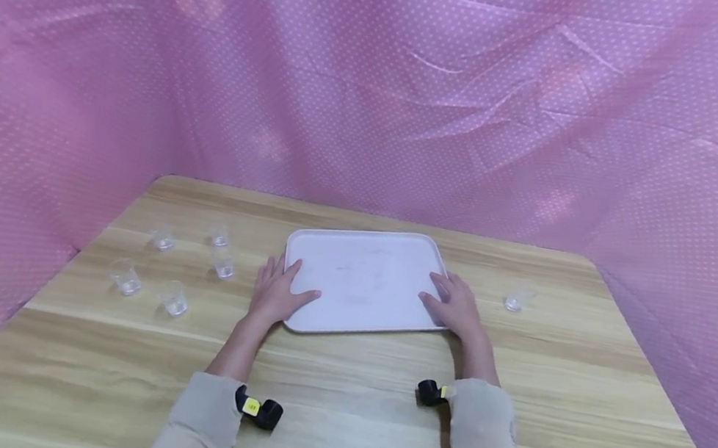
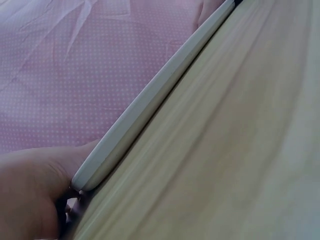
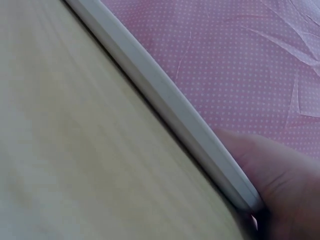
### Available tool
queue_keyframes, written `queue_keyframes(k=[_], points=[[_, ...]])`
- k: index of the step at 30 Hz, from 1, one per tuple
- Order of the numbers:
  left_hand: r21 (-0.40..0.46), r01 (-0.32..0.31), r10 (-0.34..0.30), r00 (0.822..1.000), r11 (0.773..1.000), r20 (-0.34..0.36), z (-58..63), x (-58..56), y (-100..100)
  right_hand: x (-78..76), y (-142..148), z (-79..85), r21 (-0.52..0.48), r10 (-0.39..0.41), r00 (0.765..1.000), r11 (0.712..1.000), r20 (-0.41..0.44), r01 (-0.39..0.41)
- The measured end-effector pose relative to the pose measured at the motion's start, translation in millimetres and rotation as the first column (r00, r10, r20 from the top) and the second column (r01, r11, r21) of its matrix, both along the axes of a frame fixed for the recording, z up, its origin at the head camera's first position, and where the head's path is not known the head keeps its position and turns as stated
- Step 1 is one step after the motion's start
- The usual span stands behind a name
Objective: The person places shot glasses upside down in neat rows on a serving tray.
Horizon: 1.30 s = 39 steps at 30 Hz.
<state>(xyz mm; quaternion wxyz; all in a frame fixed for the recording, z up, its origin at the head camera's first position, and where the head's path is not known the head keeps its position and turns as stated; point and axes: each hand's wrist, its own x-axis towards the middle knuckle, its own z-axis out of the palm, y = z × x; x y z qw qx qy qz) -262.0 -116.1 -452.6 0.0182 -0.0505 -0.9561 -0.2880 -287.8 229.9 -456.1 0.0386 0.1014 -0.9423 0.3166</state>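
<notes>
A white rectangular tray (image 1: 362, 276) with a low raised rim lies over the middle of the table, slightly turned. At its left end, my left hand (image 1: 274, 292) grips the rim, with the thumb reaching onto the tray's surface. My right hand (image 1: 454, 305) holds the opposite end in a similar way, thumb over the rim. Both wrist views show the tray's front edge (image 2: 145, 105) close above the wood, a dark line beneath it. The left thumb base (image 2: 45, 175) and the right thumb base (image 3: 275, 172) sit against the corners. Fingers under the rim are mostly hidden.
Several small clear cups, including one nearer the front (image 1: 174, 299), stand on the table's left side. Another clear cup (image 1: 515, 299) is to the right of the tray. Pink dotted cloth (image 1: 374, 93) hangs behind and beside the wooden table (image 1: 579, 397).
</notes>
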Motion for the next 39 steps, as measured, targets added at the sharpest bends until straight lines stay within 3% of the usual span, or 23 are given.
queue_keyframes(k=[9, 15, 24, 39], points=[[-0.004, 0.044, -0.044, 0.999, 0.999, 0.0, -2.5, -5.0, -2.9, 11.8, -6.1, 0.0, -0.015, -0.067, 0.998, 0.998, 0.0, 0.067], [0.007, 0.041, -0.041, 0.999, 0.999, 0.005, -2.2, -5.9, -3.7, 13.7, -8.4, 0.1, -0.013, -0.09, 0.996, 0.996, 0.015, 0.09], [0.014, 0.027, -0.027, 1.0, 1.0, 0.002, -1.9, -6.7, -0.7, 14.9, -7.2, -1.1, -0.021, -0.092, 0.996, 0.996, 0.013, 0.092], [0.115, -0.027, 0.031, 0.999, 0.993, -0.029, -0.3, -9.2, 0.0, 19.0, -12.2, -1.2, -0.012, -0.099, 0.995, 0.995, -0.018, 0.099]])
